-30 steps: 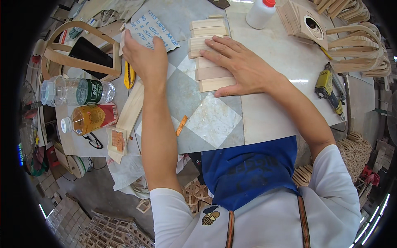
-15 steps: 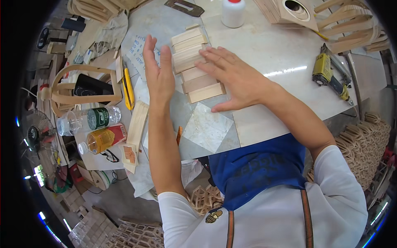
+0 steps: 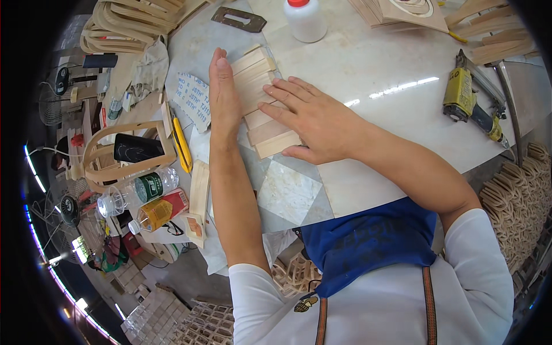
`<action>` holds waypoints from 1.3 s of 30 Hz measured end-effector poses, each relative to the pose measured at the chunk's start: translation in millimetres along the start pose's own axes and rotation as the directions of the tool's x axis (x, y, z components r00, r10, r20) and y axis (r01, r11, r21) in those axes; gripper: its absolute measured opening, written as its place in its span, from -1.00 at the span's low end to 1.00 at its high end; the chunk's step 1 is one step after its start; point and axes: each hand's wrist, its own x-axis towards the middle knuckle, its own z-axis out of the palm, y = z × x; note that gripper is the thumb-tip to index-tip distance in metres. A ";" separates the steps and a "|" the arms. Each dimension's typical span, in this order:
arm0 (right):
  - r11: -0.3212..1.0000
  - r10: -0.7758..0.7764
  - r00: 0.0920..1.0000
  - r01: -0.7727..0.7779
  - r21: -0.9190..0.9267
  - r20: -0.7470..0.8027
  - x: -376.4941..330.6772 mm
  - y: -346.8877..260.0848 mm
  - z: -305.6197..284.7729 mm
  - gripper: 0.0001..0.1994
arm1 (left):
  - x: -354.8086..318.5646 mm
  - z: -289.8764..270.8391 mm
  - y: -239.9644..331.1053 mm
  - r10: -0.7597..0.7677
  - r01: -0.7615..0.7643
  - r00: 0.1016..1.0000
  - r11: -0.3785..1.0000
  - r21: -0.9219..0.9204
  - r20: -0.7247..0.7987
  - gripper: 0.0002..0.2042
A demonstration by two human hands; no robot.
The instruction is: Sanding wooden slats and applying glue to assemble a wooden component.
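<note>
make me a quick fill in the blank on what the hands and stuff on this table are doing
1. The right hand lies flat on a row of ____ slats.
2. The left hand stands on edge against the row's ____ side.
3. The white glue bottle has a ____ cap.
4. The yellow power tool lies to the person's ____.

Missing words: wooden; left; red; right

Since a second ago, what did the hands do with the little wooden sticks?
The left hand turned from lying flat beside the wooden slats to standing on edge, pressed against their left ends. The right hand stayed flat on top of the row, though it now covers the lower slats. Nothing was picked up or let go. The glue bottle and yellow nail gun kept their places on the table.
</note>
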 end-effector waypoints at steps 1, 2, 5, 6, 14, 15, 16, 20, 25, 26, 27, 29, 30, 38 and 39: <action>1.000 0.008 1.000 -0.008 -0.002 -0.001 0.3 0.3 -0.2 -0.13 | -0.5 0.0 -0.8 -0.008 0.008 1.000 1.000 -0.015 0.006 -0.18; 1.000 0.016 1.000 -0.016 -0.004 -0.002 0.7 0.5 -0.4 -0.14 | 3.5 0.0 -3.9 -0.017 0.017 1.000 0.999 -0.030 0.011 -0.18; 0.999 0.034 0.999 -0.034 -0.009 -0.001 1.5 0.7 -0.8 -0.15 | 7.0 1.3 -10.4 -0.041 0.043 0.999 0.996 -0.081 0.024 -0.17; 0.999 0.036 0.999 -0.036 -0.010 -0.002 1.6 0.7 -0.8 -0.15 | 7.3 1.8 -12.8 -0.051 0.053 0.998 0.994 -0.099 0.027 -0.16; 0.998 0.053 0.999 -0.053 -0.019 0.013 5.3 -2.3 -2.0 -0.15 | 10.1 -7.3 -22.7 -0.112 0.127 0.991 0.966 -0.226 0.078 -0.15; 0.999 0.049 0.999 -0.049 -0.016 0.017 5.5 -2.3 -2.0 -0.15 | 9.5 -7.4 -22.9 -0.117 0.136 0.989 0.960 -0.243 0.090 -0.15; 0.998 0.052 0.998 -0.051 -0.023 0.019 5.2 -2.0 -2.2 -0.15 | 9.6 -7.4 -22.7 -0.122 0.144 0.987 0.955 -0.260 0.100 -0.15; 0.998 0.052 0.998 -0.050 -0.042 0.033 6.0 -2.6 -3.0 -0.14 | 11.5 -8.0 -20.8 -0.138 0.177 0.981 0.927 -0.330 0.139 -0.15; 0.996 0.058 0.998 -0.056 -0.067 0.031 10.2 -6.6 -5.1 -0.14 | 10.0 -7.2 -12.0 -0.147 0.207 0.974 0.888 -0.410 0.175 -0.16; 0.994 0.059 0.998 -0.056 -0.093 0.029 10.5 -6.5 -6.0 -0.13 | 8.8 -0.2 -4.0 -0.127 0.169 0.982 0.920 -0.355 0.138 -0.16; 0.992 0.059 0.998 -0.055 -0.117 0.028 10.6 -7.3 -6.6 -0.12 | 6.4 6.3 6.4 -0.108 0.133 0.989 0.946 -0.295 0.100 -0.16; 0.985 0.061 0.998 -0.056 -0.165 0.025 9.7 -8.3 -7.9 -0.11 | 2.4 14.5 17.6 -0.063 0.067 0.997 0.984 -0.168 0.033 -0.16; 0.985 0.060 0.998 -0.054 -0.163 0.030 9.6 -9.2 -7.4 -0.11 | 2.1 13.5 16.6 -0.067 0.071 0.997 0.983 -0.169 0.030 -0.16; 0.985 0.092 0.993 -0.081 -0.150 0.071 5.2 -7.2 -4.9 0.00 | 6.8 0.6 -23.8 0.130 -0.153 0.987 0.935 0.320 0.092 -0.32; 0.986 0.091 0.994 -0.081 -0.143 0.066 4.5 -6.2 -4.9 0.00 | 7.6 -1.0 -30.3 0.156 -0.186 0.982 0.909 0.374 0.111 -0.34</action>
